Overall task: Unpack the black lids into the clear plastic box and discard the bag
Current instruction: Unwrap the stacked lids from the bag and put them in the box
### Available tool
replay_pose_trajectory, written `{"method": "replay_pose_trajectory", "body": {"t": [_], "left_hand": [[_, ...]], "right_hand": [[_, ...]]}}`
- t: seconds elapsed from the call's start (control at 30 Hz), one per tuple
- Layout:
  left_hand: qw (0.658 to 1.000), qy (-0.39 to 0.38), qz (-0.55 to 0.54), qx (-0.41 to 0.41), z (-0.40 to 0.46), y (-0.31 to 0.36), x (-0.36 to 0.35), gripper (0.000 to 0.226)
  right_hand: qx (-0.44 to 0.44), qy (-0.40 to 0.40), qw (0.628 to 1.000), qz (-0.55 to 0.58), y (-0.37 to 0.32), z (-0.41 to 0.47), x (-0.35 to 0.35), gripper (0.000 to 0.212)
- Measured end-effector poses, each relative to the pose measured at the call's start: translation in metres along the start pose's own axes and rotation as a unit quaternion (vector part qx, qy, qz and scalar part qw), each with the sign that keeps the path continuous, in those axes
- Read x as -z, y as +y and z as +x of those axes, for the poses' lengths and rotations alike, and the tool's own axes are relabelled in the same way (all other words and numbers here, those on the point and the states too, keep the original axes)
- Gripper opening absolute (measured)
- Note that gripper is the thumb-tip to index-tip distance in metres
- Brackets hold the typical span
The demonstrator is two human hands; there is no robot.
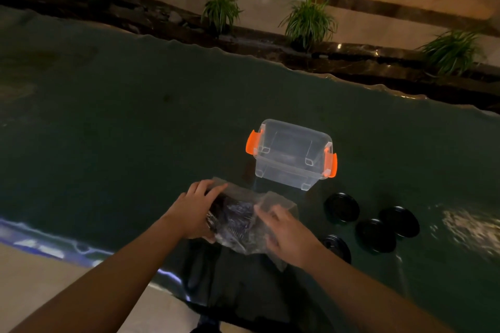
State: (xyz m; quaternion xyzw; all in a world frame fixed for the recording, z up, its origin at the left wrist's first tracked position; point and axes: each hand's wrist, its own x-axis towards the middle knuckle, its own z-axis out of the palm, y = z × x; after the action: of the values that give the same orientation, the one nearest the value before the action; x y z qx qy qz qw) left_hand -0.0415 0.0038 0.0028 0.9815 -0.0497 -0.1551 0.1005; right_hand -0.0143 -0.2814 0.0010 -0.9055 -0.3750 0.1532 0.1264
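Observation:
A clear plastic bag with a dark stack of black lids inside lies near the table's front edge. My left hand grips the bag's left end around the stack. My right hand pinches the bag's loose right end. Behind the bag stands the clear plastic box with orange latches, its lid off; I cannot tell what lies inside it. Several loose black lids lie on the table to the right of my right hand, among them one nearest the box and one further right.
The dark green table stretches wide to the left and back, with a wavy far edge. Beyond it stand several potted plants on a dark ledge. A bright reflection marks the table at the far right.

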Motion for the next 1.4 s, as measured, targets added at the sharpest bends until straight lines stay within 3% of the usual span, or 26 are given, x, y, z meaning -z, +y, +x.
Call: {"method": "replay_pose_trajectory", "body": {"t": [0.13,0.37,0.53,0.87,1.0,1.17,1.4], "left_hand": [[0.997,0.011,-0.077,0.015,-0.010,-0.006,0.006,0.138],[0.988,0.031,-0.141,0.057,-0.008,-0.002,0.004,0.089],[0.985,0.031,-0.151,0.073,-0.005,-0.001,0.000,0.089],[0.975,0.040,-0.198,0.091,0.000,-0.002,0.003,0.083],[0.971,0.043,-0.211,0.102,0.001,0.004,0.005,0.091],[0.968,0.024,-0.211,0.133,-0.001,0.014,0.000,0.104],[0.969,0.027,-0.204,0.136,0.001,0.017,0.004,0.093]], "right_hand": [[0.041,-0.027,0.998,-0.031,0.002,0.011,-0.004,0.080],[0.100,-0.078,0.988,-0.092,-0.007,0.041,-0.002,0.088],[0.122,-0.077,0.974,-0.174,-0.018,0.056,0.002,0.078],[0.121,-0.048,0.983,-0.130,-0.024,0.057,0.013,0.077],[0.111,-0.027,0.981,-0.157,-0.030,0.058,0.024,0.060],[0.096,-0.119,0.983,-0.103,-0.018,0.053,0.015,0.089],[0.150,-0.048,0.978,-0.134,-0.020,0.059,0.011,0.077]]}}
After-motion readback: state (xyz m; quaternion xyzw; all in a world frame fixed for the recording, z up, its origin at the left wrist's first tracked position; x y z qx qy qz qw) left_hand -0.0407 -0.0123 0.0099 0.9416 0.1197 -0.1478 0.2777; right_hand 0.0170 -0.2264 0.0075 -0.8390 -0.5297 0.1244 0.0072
